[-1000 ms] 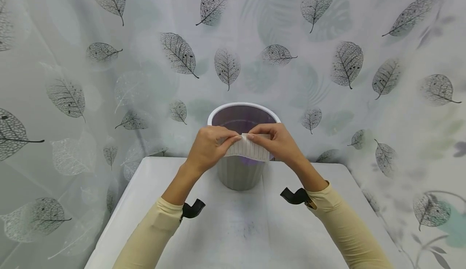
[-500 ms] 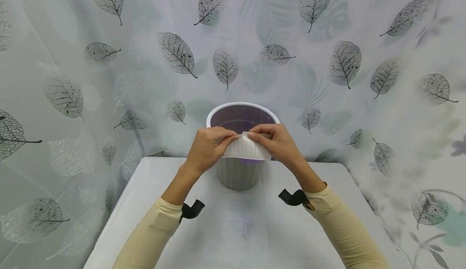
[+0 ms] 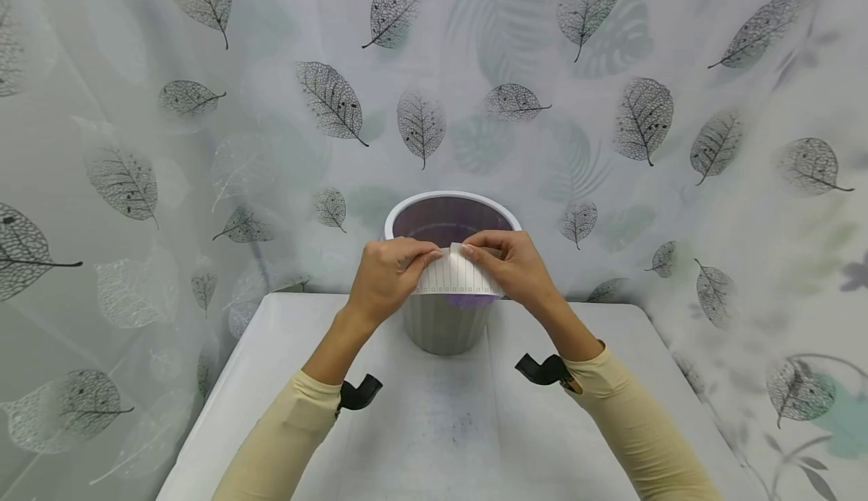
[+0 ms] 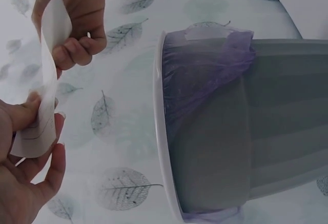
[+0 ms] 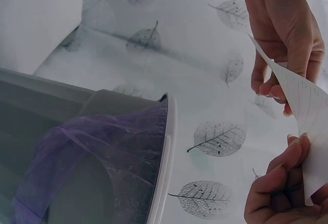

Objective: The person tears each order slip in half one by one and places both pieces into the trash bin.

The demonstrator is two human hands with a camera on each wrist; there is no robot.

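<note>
Between both hands hangs a strip of white lined paper (image 3: pixel 456 276), with small marks along its lower edge. My left hand (image 3: pixel 386 273) pinches its top edge on the left between thumb and fingers. On the right, my right hand (image 3: pixel 513 264) pinches the same top edge close by. The paper looks curved in the left wrist view, where the left hand (image 4: pixel 25 157) is below and the right hand (image 4: pixel 77 19) above. Behind and below the paper stands a grey waste bin (image 3: pixel 441 331) with a white rim. Its purple bag (image 5: pixel 102 131) is folded over the rim.
The bin stands towards the back of a white table (image 3: pixel 434 433). A leaf-patterned curtain (image 3: pixel 461 147) hangs behind and to both sides. A black curved piece (image 3: pixel 362 392) sticks out at the left wrist, and another black piece (image 3: pixel 542 371) at the right.
The paper's wavy lower edge has become straighter and sits slightly higher. The left hand has shifted a little to the left; both hands keep their grip, and the bin has stayed put.
</note>
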